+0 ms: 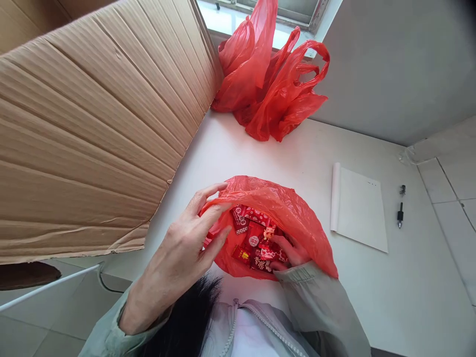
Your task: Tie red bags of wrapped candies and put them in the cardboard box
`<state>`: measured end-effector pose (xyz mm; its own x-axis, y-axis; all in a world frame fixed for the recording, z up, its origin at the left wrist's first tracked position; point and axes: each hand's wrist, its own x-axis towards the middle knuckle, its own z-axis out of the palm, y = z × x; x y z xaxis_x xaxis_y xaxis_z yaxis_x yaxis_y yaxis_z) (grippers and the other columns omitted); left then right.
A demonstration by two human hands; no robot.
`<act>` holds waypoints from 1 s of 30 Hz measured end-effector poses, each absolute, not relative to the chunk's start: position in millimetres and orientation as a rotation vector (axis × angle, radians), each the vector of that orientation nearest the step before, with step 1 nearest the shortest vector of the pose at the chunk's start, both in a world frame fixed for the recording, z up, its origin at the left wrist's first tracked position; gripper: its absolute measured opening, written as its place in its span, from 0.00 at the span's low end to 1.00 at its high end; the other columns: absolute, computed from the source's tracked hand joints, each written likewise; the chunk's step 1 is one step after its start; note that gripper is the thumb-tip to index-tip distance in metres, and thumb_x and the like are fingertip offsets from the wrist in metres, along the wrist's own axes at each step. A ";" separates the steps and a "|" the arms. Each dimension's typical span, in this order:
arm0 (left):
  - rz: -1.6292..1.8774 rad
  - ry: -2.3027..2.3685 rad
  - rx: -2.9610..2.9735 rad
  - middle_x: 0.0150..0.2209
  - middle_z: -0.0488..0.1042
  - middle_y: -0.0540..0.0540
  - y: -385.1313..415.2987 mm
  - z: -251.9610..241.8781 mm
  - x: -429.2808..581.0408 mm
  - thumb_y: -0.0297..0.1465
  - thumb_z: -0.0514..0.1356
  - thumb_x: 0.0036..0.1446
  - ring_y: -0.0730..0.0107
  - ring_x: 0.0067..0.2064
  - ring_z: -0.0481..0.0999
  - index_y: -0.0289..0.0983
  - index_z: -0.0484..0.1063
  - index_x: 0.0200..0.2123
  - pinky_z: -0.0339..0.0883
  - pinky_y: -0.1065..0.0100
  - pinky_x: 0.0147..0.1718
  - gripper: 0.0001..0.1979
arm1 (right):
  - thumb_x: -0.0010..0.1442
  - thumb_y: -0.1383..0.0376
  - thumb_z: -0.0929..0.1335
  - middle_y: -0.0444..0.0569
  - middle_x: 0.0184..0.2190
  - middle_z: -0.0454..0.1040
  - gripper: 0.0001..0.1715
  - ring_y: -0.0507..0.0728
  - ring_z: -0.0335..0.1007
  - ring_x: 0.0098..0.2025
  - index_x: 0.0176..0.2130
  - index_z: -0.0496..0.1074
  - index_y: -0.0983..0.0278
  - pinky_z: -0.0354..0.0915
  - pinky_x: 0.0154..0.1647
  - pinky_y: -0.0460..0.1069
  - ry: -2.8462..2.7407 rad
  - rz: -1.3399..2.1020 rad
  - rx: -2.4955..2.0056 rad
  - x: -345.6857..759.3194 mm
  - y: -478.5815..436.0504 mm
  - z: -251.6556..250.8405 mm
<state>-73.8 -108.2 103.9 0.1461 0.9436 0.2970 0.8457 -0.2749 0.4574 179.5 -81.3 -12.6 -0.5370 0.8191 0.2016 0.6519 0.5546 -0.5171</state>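
A red plastic bag [293, 208] lies on the white table with its mouth held wide. My left hand [197, 233] grips the bag's left rim, fingers over the edge and thumb apart. Inside sit several small red-wrapped candies [254, 241], some with printed white or gold marks. My right hand [292, 252] is in the bag at its right side, finger and thumb closed around a pink-and-red wrapped candy [270, 254]. The bag's edge and the sleeve hide part of that hand.
A large cardboard box [111, 124] stands at the left. More red plastic bags [267, 94] are bunched at the back by the window. To the right, a notepad [360, 208] with its cover folded over lies beside a black pen [400, 213]. A grey wall [394, 74] borders the table.
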 end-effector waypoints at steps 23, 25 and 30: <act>0.830 1.814 2.215 0.62 0.58 0.43 -119.0 112.9 -77.1 0.20 0.55 0.59 0.60 0.63 0.61 0.44 0.66 0.55 0.64 0.59 0.58 0.23 | 0.54 0.67 0.70 0.48 0.29 0.76 0.07 0.57 0.67 0.31 0.35 0.78 0.59 0.65 0.34 0.50 -2.447 -0.043 -0.994 167.4 -78.2 1.3; 0.846 1.834 2.228 0.61 0.59 0.44 -119.4 112.8 -77.7 0.20 0.56 0.59 0.62 0.60 0.64 0.45 0.67 0.54 0.66 0.61 0.56 0.22 | 0.53 0.66 0.69 0.49 0.31 0.76 0.13 0.58 0.66 0.31 0.40 0.78 0.61 0.65 0.35 0.51 -2.502 -0.016 -1.001 165.6 -79.8 -3.2; 0.837 1.843 2.221 0.59 0.62 0.44 -119.4 110.1 -76.8 0.25 0.59 0.59 0.62 0.59 0.66 0.45 0.68 0.53 0.68 0.62 0.53 0.18 | 0.56 0.70 0.67 0.47 0.33 0.79 0.13 0.56 0.70 0.34 0.40 0.78 0.61 0.65 0.39 0.51 -2.492 -0.048 -0.980 155.6 -80.4 -10.0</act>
<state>-76.8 -119.4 110.1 0.0965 0.9403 0.3263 0.8644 -0.2417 0.4409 155.6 -80.4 -10.0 -0.6406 0.6371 0.4286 0.6531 0.7457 -0.1322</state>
